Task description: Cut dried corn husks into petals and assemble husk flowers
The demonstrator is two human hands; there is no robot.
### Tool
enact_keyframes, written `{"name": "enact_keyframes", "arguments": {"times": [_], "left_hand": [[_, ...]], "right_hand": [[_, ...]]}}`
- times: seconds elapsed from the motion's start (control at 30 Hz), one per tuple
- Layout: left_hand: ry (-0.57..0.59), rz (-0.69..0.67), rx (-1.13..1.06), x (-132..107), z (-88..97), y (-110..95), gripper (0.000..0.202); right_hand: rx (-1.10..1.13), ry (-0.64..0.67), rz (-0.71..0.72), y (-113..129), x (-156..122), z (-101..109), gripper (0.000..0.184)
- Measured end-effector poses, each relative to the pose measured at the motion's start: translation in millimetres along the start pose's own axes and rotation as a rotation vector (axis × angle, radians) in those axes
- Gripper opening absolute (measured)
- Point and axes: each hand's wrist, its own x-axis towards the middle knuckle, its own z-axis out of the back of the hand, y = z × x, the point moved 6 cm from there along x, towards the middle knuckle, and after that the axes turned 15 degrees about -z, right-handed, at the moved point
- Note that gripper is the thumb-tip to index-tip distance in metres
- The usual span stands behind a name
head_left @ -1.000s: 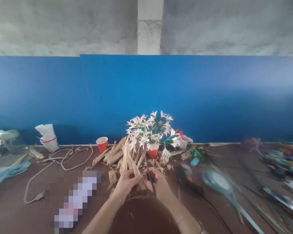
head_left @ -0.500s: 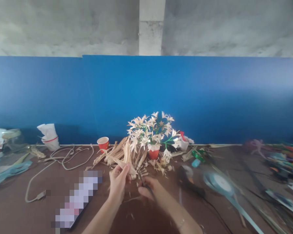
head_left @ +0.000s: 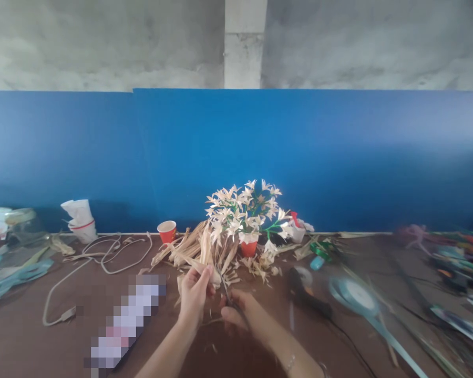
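My left hand (head_left: 194, 295) pinches a pale dried corn husk (head_left: 206, 251) between thumb and fingers, its strips fanning up and to the left. In my right hand (head_left: 236, 310) is a pair of scissors (head_left: 226, 289), fingers closed round the handles. The blades point up and away from me, close to the right edge of the husk. Just beyond both hands lies a heap of dried husks (head_left: 181, 253). Behind it stands a red cup (head_left: 248, 247) holding many white husk flowers (head_left: 240, 210) on green stems.
An orange-red paper cup (head_left: 166, 232) stands left of the heap. A blurred-out phone-like object (head_left: 128, 323) and a white cable (head_left: 51, 294) lie further left. To the right are a dark glue gun (head_left: 307, 294) with its cord and a ribbon roll (head_left: 357, 296). A blue panel (head_left: 299, 152) rises behind.
My right hand has shifted slightly down and left, and the scissors sit at a slightly different angle beside the husk. My left hand keeps its pinch nearly in place.
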Motion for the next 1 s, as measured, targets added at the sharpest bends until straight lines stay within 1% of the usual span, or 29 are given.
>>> {"name": "enact_keyframes", "arguments": {"times": [0.2, 0.3, 0.53, 0.63, 0.77, 1.0], "left_hand": [[0.033, -0.004, -0.002, -0.4, -1.6, 1.4, 0.036], [0.023, 0.013, 0.001, -1.0, -1.2, 2.0, 0.036], [0.013, 0.006, -0.017, -0.6, -0.1, 2.2, 0.035], [0.025, 0.001, -0.029, -0.2, -0.5, 2.4, 0.034], [0.027, 0.018, -0.047, 0.0, -0.1, 3.5, 0.034], [0.015, 0.056, -0.069, 0.8, 1.9, 6.6, 0.032]], "right_hand": [[0.014, -0.024, 0.029, -5.3, 5.7, 3.7, 0.045], [-0.002, -0.04, 0.049, -3.4, 4.8, 4.9, 0.045], [-0.026, -0.076, 0.052, 5.1, -1.2, 4.2, 0.042], [-0.008, -0.09, 0.058, 5.7, -0.7, 5.3, 0.043], [-0.051, -0.106, 0.087, 5.6, 1.1, 8.3, 0.04], [-0.068, -0.115, 0.052, 5.8, -0.1, 12.4, 0.037]]}}
